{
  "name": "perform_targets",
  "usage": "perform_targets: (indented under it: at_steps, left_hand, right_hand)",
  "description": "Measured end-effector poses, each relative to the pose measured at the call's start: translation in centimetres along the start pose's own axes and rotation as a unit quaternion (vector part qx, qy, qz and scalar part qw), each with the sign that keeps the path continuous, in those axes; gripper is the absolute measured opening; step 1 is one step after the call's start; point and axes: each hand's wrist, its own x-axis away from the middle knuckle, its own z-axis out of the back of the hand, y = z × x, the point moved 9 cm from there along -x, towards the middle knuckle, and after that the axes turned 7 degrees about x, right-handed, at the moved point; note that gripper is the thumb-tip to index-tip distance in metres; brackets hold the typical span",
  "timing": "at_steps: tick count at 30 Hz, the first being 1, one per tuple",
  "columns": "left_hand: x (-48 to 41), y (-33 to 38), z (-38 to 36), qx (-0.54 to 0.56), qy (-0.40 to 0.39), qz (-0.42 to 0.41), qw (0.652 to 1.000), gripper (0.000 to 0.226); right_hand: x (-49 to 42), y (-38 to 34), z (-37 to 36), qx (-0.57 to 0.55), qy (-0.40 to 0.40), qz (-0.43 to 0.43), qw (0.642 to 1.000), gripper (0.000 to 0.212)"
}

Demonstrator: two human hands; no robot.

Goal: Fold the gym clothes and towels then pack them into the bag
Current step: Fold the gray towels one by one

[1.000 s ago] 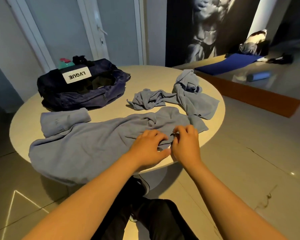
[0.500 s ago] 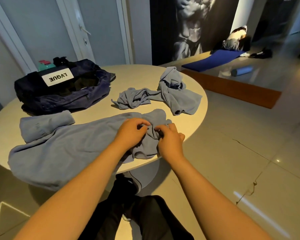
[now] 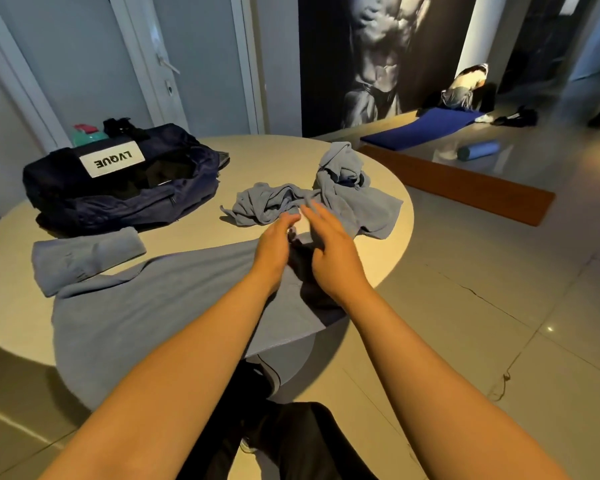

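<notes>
A large grey-blue towel (image 3: 146, 306) lies spread over the near side of the round table (image 3: 274, 168) and hangs over its front edge. My left hand (image 3: 274, 247) and my right hand (image 3: 329, 247) lie side by side over the towel's far right part, fingers straight and pointing away, holding nothing. Just beyond the fingertips a crumpled grey-blue garment (image 3: 312, 199) lies in a heap. A folded grey-blue cloth (image 3: 84, 258) sits at the towel's left. The dark navy gym bag (image 3: 118, 185), unzipped, stands at the back left.
A teal bottle (image 3: 87, 135) with a red cap stands behind the bag. A door and wall rise behind the table. Right of it, a brown floor mat (image 3: 465, 183), a blue mat (image 3: 416, 129) and a blue roller (image 3: 478, 150) lie on the tiled floor.
Both hands let go of the bunched towel corner near the table's edge and slid forward with fingers straightened. The towel now lies flatter there.
</notes>
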Motion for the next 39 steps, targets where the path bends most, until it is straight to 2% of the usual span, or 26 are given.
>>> perform_targets:
  at_steps: [2,3,5,7,8,10,12,13,15,17,21,23,26,28,31,34,35,37,39]
  left_hand:
    - [0.3,-0.1,1.6,0.162,0.002,0.1,0.982,0.05]
    - [0.7,0.0,2.6,0.187,-0.009,0.144,0.972,0.048]
    - [1.3,0.1,5.2,0.151,-0.043,0.189,0.969,0.03]
    - [1.8,-0.5,8.3,0.03,-0.066,0.201,0.977,0.029]
    - [1.8,-0.8,10.0,-0.025,-0.058,0.191,0.98,0.031]
    - [1.7,-0.5,14.6,-0.109,0.039,0.127,0.985,0.028]
    - [2.5,1.3,19.0,-0.201,0.176,0.02,0.963,0.029]
    - [3.2,2.1,20.5,-0.254,0.209,-0.02,0.944,0.028]
    - [3.7,1.6,21.4,-0.345,0.194,-0.042,0.917,0.027]
    - [3.1,-0.2,20.9,-0.403,0.128,-0.013,0.906,0.027]
    - [1.6,-1.5,19.1,-0.491,0.033,0.026,0.87,0.045]
    - [0.8,-2.0,17.7,-0.492,-0.014,0.033,0.87,0.055]
    - [-0.6,-2.8,15.0,-0.521,-0.068,0.024,0.851,0.06]
    - [-1.6,-2.7,13.7,-0.481,-0.056,0.006,0.875,0.059]
    - [-1.6,-1.0,13.6,-0.326,0.017,-0.065,0.943,0.049]
    - [0.1,1.8,15.6,-0.257,0.108,-0.151,0.948,0.043]
    - [0.6,2.3,16.5,-0.245,0.125,-0.149,0.95,0.045]
    - [1.1,2.5,18.4,-0.205,0.163,-0.095,0.96,0.048]
    - [1.9,2.8,20.8,-0.151,0.218,-0.043,0.963,0.046]
  right_hand:
    - [0.2,-2.3,-2.7,-0.057,-0.116,0.034,0.991,0.074]
    - [0.5,-3.1,-3.8,-0.113,-0.164,0.026,0.98,0.064]
    - [0.8,-3.5,-4.9,-0.26,-0.183,-0.053,0.947,0.04]
    - [1.0,-2.8,-5.9,-0.304,-0.167,-0.103,0.932,0.03]
    - [1.1,-2.4,-6.3,-0.261,-0.157,-0.1,0.947,0.028]
    - [0.8,-1.3,-7.2,-0.083,-0.128,-0.064,0.986,0.026]
    - [0.7,-0.3,-8.5,0.077,-0.133,-0.038,0.987,0.028]
    - [0.6,-0.1,-9.5,0.131,-0.153,-0.022,0.979,0.031]
    - [0.8,-0.4,-11.6,0.193,-0.202,0.018,0.96,0.04]
    - [1.1,-1.2,-13.3,0.214,-0.254,0.057,0.941,0.048]
    - [0.7,-0.5,-14.3,0.248,-0.314,0.071,0.914,0.05]
    - [-0.2,1.1,-13.2,0.299,-0.287,0.031,0.909,0.054]
    - [-1.4,2.7,-10.6,0.382,-0.189,-0.058,0.903,0.049]
    - [-1.4,2.1,-10.7,0.378,-0.153,-0.057,0.911,0.043]
    - [-0.3,-0.5,-12.7,0.265,-0.119,0.035,0.956,0.034]
    - [0.5,-1.6,-13.0,0.186,-0.088,0.07,0.976,0.03]
    - [0.4,-1.8,-12.4,0.199,-0.056,0.077,0.975,0.027]
    - [0.3,-3.0,-11.0,0.236,0.022,0.101,0.966,0.023]
    - [0.4,-4.3,-10.9,0.255,0.033,0.115,0.96,0.026]
